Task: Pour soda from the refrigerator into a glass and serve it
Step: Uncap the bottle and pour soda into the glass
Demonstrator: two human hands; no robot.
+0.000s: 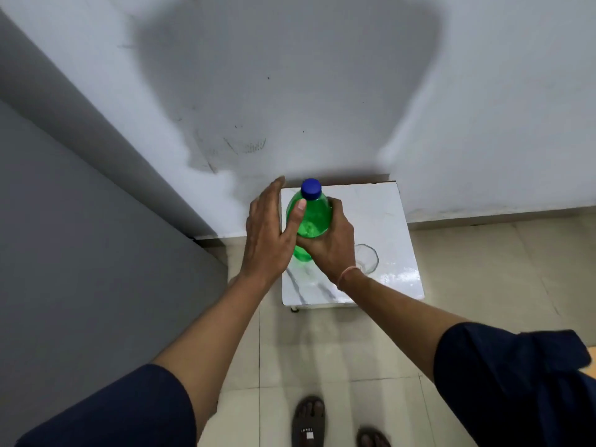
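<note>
A green soda bottle (311,217) with a blue cap (311,188) stands over the small white marble-topped table (380,204). My right hand (332,246) is wrapped around the bottle's body from the right. My left hand (267,233) is at the bottle's left side, fingers extended and apart, thumb resting on the bottle's shoulder just below the cap. The cap is on. A clear empty glass (367,258) stands on the table just right of my right wrist, partly hidden by it.
The table sits against a white wall (322,91). A grey panel (80,237) rises on the left. Beige floor tiles (483,269) surround the table. My sandalled feet (308,421) are at the bottom edge.
</note>
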